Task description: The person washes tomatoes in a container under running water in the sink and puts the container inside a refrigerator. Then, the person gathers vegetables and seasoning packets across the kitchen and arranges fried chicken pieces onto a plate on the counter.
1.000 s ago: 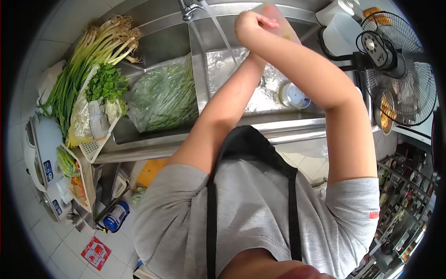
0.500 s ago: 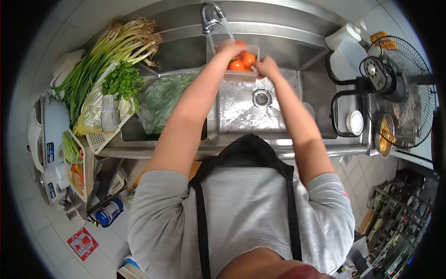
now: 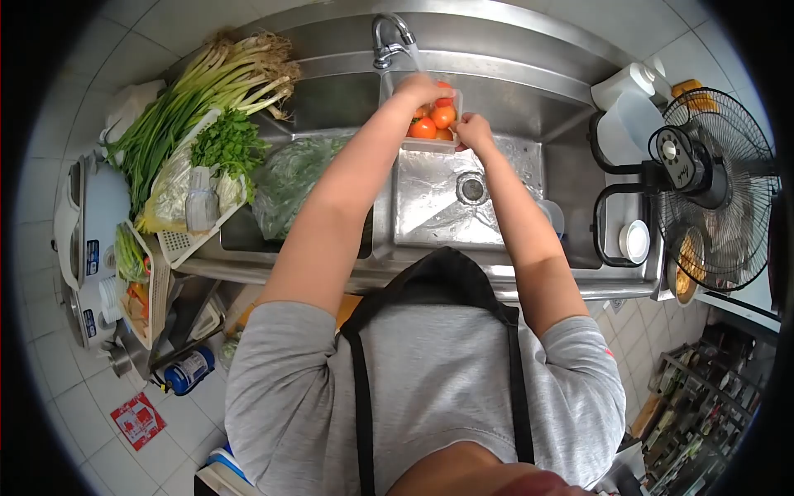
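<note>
A clear plastic container (image 3: 430,145) with several tomatoes (image 3: 423,128) in it is in the sink, below the faucet (image 3: 389,37). Water runs from the spout onto my left hand (image 3: 416,88). That hand reaches into the container's far end, its thumb across a red-orange tomato (image 3: 444,89); the other fingers are largely hidden. My right hand (image 3: 474,133) is closed on the container's right wall near the front corner. Wet metal and a round drain (image 3: 472,189) show in the basin in front of the container.
To the left, a bag of greens (image 3: 294,186) lies in another basin. Spring onions (image 3: 194,107) and leafy herbs (image 3: 227,149) are piled beside it, over a white basket (image 3: 178,244). At right stand a black fan (image 3: 703,174) and a white cup (image 3: 634,240).
The view has shifted slightly, so the sink sits a bit lower and further right. My left hand has moved a little among the tomatoes; my right hand stays at the container's side.
</note>
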Action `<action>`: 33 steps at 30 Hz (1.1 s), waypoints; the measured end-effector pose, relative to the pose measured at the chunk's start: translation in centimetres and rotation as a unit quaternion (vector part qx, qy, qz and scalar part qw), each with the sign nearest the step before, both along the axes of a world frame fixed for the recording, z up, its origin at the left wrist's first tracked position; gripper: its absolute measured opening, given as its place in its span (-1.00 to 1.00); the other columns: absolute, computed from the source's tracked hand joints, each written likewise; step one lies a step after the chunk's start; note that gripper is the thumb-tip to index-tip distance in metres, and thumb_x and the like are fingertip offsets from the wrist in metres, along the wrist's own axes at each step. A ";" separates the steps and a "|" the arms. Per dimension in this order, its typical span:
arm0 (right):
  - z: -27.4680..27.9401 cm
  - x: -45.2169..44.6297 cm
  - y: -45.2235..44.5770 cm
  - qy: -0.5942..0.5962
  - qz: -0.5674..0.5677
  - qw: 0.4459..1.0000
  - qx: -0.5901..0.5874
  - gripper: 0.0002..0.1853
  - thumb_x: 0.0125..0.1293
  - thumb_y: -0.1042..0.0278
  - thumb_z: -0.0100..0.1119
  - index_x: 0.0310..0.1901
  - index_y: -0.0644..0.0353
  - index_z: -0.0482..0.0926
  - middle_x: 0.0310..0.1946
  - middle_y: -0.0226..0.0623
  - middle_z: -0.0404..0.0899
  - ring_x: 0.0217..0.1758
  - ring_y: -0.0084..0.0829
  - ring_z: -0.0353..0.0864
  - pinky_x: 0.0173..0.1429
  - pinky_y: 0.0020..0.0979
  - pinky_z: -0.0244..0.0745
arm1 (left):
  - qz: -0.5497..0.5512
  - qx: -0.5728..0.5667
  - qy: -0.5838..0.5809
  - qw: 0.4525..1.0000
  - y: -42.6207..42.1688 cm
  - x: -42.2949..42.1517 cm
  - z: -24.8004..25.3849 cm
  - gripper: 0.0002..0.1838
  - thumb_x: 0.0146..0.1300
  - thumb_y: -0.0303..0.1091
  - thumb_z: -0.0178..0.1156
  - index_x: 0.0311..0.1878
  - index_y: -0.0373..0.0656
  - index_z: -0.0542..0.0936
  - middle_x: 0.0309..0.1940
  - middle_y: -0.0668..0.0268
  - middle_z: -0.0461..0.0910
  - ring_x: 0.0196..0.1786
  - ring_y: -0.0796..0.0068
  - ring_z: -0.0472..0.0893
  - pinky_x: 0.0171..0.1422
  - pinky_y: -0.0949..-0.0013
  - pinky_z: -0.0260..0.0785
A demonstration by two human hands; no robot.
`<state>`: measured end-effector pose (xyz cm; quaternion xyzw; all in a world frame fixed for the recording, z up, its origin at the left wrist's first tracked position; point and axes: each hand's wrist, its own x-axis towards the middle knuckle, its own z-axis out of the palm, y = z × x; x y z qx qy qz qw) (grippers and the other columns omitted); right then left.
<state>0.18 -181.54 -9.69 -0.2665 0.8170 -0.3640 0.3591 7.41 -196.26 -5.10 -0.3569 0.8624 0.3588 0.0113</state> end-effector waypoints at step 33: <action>3.0 -2.3 -8.3 0.092 0.412 0.896 -0.135 -0.66 -0.05 0.69 0.14 -0.16 0.22 0.57 -0.14 -0.24 0.46 -0.24 -0.37 0.54 -0.18 -0.45 0.50 | 0.243 0.547 0.247 0.762 5.2 9.4 -6.6 -0.23 -0.19 -0.35 0.02 0.20 0.23 0.02 -0.04 0.21 0.30 -0.06 0.15 0.41 -0.15 -0.14 0.33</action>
